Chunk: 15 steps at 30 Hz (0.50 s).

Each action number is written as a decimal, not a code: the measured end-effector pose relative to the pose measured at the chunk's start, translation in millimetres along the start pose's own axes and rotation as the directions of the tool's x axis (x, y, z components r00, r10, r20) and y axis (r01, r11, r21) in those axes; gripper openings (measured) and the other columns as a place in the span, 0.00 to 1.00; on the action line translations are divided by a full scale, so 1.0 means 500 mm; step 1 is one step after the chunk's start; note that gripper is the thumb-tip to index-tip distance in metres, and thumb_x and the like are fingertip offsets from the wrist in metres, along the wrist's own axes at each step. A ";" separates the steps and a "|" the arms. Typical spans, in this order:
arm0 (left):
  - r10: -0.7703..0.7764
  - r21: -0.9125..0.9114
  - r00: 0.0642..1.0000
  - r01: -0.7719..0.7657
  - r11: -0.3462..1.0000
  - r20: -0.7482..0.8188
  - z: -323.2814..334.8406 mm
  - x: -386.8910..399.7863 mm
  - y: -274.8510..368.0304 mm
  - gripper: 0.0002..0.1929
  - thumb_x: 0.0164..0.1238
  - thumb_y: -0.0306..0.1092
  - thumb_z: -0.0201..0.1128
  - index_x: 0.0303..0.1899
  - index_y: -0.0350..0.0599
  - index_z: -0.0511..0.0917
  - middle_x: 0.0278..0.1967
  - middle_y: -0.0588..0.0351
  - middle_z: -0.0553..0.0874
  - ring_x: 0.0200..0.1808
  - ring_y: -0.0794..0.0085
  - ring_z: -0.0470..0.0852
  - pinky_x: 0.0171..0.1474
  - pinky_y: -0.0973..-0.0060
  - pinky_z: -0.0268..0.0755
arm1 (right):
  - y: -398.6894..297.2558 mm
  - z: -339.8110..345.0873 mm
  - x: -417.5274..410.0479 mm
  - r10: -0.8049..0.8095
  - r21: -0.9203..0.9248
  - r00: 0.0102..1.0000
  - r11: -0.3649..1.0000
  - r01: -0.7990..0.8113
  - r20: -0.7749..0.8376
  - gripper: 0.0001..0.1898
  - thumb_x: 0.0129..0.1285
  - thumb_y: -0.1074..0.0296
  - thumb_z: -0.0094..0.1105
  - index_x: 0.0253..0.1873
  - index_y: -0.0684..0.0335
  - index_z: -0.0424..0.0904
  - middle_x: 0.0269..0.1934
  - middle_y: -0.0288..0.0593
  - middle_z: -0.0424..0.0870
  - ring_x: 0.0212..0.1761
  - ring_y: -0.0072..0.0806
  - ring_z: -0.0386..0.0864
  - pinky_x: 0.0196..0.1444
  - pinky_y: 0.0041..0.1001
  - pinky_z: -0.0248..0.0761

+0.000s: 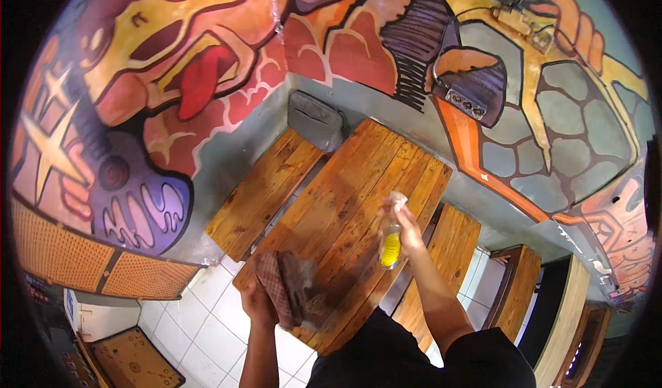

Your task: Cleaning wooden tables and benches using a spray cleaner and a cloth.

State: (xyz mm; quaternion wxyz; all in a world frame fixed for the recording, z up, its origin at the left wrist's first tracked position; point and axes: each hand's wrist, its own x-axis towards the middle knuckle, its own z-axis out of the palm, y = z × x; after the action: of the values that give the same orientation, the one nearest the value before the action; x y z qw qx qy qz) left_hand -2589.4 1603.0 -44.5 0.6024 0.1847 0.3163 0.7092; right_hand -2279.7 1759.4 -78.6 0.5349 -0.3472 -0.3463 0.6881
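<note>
My right hand [409, 227] grips a clear spray bottle [391, 248] with a yellow label and a white trigger head. I hold it above the right part of a slatted wooden table [331, 222]. Bunched in my left hand [257, 299] is a reddish-brown checked cloth [276, 287], at the table's near left edge. A dark, blurred part of the cloth extends over the boards; whether it touches them I cannot tell. Darker, wet-looking patches mark the wood around the cloth and along the table's near part.
Wooden benches stand left [269, 191] and right [452, 243] of the table. A grey backpack [316, 121] leans in the corner behind the left bench. A socket box [465, 103] hangs on the painted wall [331, 41]. White tiles [207, 331] cover the floor.
</note>
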 end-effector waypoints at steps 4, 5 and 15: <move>-0.304 0.414 0.939 0.214 0.885 0.163 -0.098 0.078 -0.188 0.26 0.72 0.45 0.55 0.66 0.43 0.69 0.57 0.51 0.78 0.61 0.63 0.73 0.65 0.66 0.63 | 0.007 -0.172 0.120 0.096 0.021 0.993 0.995 -0.095 -0.066 0.22 0.71 0.55 0.57 0.61 0.62 0.67 0.42 0.44 0.79 0.25 0.32 0.80 0.31 0.29 0.75; -0.429 0.722 0.885 0.175 0.670 0.182 -0.121 0.116 -0.235 0.26 0.72 0.48 0.54 0.67 0.48 0.69 0.59 0.51 0.77 0.61 0.62 0.73 0.66 0.62 0.63 | 0.009 -0.194 0.149 0.141 -0.029 0.990 0.989 -0.142 -0.027 0.21 0.71 0.55 0.56 0.60 0.63 0.68 0.44 0.44 0.79 0.26 0.31 0.80 0.32 0.29 0.75; -0.672 0.623 0.735 -0.488 -0.612 -0.084 -0.195 0.238 -0.460 0.44 0.58 0.78 0.48 0.75 0.78 0.51 0.78 0.61 0.44 0.79 0.56 0.41 0.76 0.40 0.25 | 0.056 -0.388 0.300 0.213 -0.083 0.973 0.972 -0.220 -0.090 0.29 0.68 0.51 0.58 0.67 0.61 0.65 0.64 0.46 0.74 0.35 0.26 0.79 0.39 0.30 0.77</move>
State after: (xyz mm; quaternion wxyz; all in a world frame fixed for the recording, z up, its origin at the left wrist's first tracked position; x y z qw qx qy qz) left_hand -2506.8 1713.8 -284.5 0.2290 0.7699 0.5511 -0.2261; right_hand -2157.1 1921.0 -218.9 0.4536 -0.4347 -0.3159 0.7110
